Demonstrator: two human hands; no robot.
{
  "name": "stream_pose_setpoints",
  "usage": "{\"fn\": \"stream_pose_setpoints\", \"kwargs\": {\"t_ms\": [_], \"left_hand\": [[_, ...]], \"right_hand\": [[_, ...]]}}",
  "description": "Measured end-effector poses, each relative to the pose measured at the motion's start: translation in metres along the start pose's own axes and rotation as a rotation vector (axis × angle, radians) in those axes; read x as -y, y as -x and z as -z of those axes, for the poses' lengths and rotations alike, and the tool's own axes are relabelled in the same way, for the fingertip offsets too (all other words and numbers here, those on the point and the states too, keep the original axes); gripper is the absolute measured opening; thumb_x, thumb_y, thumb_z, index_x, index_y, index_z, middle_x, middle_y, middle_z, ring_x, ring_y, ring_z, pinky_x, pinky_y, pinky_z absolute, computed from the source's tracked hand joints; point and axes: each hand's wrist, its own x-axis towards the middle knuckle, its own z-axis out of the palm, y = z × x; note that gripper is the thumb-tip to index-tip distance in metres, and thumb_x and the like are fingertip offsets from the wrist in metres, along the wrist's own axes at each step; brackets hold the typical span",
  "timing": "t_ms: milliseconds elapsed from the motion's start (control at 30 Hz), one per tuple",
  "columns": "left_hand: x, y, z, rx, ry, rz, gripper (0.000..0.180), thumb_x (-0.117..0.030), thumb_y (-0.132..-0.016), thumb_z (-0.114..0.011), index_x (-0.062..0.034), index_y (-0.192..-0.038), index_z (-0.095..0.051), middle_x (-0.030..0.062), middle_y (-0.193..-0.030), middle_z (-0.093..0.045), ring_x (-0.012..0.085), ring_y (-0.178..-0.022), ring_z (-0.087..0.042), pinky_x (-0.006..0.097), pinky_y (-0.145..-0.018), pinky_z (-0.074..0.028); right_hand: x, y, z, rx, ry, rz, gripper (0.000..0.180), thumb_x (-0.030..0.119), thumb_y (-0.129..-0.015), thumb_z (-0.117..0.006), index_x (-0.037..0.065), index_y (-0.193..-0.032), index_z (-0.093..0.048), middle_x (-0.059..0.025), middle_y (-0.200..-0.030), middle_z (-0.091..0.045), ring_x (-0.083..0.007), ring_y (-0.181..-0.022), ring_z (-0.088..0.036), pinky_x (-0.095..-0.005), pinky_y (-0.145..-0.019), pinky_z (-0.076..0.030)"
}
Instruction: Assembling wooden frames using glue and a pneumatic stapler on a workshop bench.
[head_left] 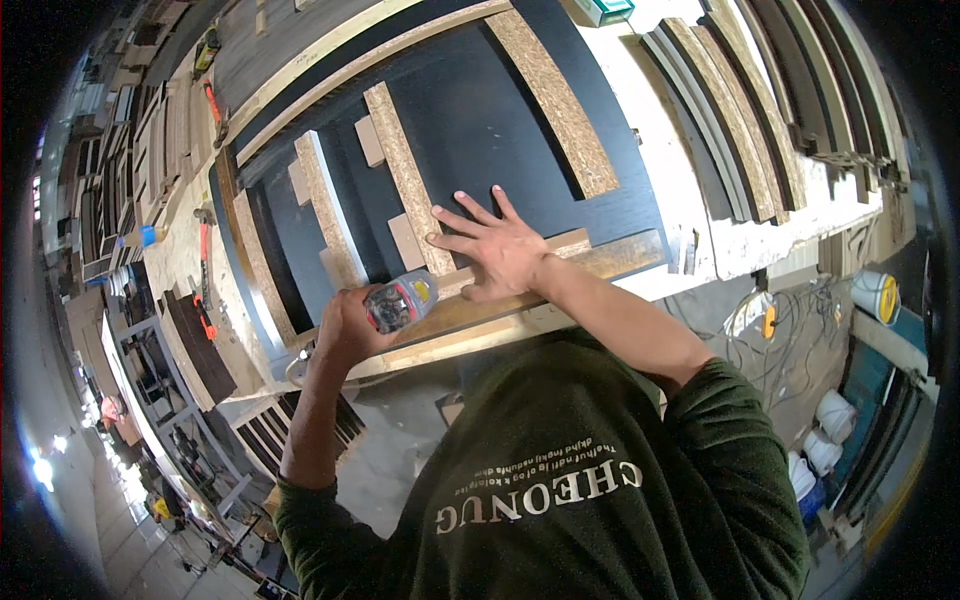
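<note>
Bench station, viewed from beside it. Left hand: fingers curled around a clear plastic bottle with a red-and-yellow label; grasp closed, some fingers hidden behind it. Bottle is tilted, over the near edge of a black panel, just left of the right hand.

Right hand: empty, palm down, fingers spread, near the lower end of the middle particleboard strip and the near rail. Cannot tell how firmly it presses, if at all.

Panel carries further strips: a pale-edged one to the left and a wide one to the right. A small block sits against the middle strip's left side.

Surroundings: red-handled tool left of the panel; stacked boards to the right; white bucket farther right.
</note>
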Motion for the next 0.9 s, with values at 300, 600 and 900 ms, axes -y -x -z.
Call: {"fn": "stream_pose_setpoints", "kwargs": {"t_ms": [300, 600, 900], "left_hand": [[-0.002, 0.001, 0.0, -0.087, -0.083, -0.122, 0.052, -0.026, -0.057, -0.083, -0.0011, -0.1, -0.068, 0.0165, -0.084, -0.069, 0.0304, -0.078, -0.069, 0.037, -0.071, -0.054], [-0.022, -0.006, 0.006, 0.084, 0.003, -0.018, 0.06, -0.025, -0.059, -0.086, 0.0001, -0.108, -0.06, 0.0181, -0.094, -0.064, 0.0339, -0.084, -0.064, 0.041, -0.077, -0.052], [-0.012, -0.009, -0.007, 0.119, -0.014, -0.01, 0.059, -0.025, -0.06, -0.084, -0.0006, -0.108, -0.061, 0.0185, -0.1, -0.065, 0.0339, -0.089, -0.064, 0.041, -0.079, -0.051]], "right_hand": [[0.001, 0.001, 0.006, 0.061, 0.024, -0.017, 0.086, 0.053, -0.068, -0.066, 0.024, -0.144, -0.036, -0.0051, -0.155, -0.022, -0.0318, -0.144, -0.015, -0.0633, -0.113, -0.009], [-0.001, 0.0, 0.006, 0.078, 0.029, -0.022, 0.085, 0.053, -0.07, -0.065, 0.025, -0.144, -0.035, -0.0047, -0.156, -0.021, -0.0307, -0.144, -0.015, -0.062, -0.113, -0.008], [0.004, 0.001, 0.005, 0.054, 0.032, -0.016, 0.085, 0.053, -0.069, -0.066, 0.025, -0.143, -0.037, -0.0049, -0.155, -0.023, -0.0302, -0.144, -0.017, -0.062, -0.113, -0.009]]}}
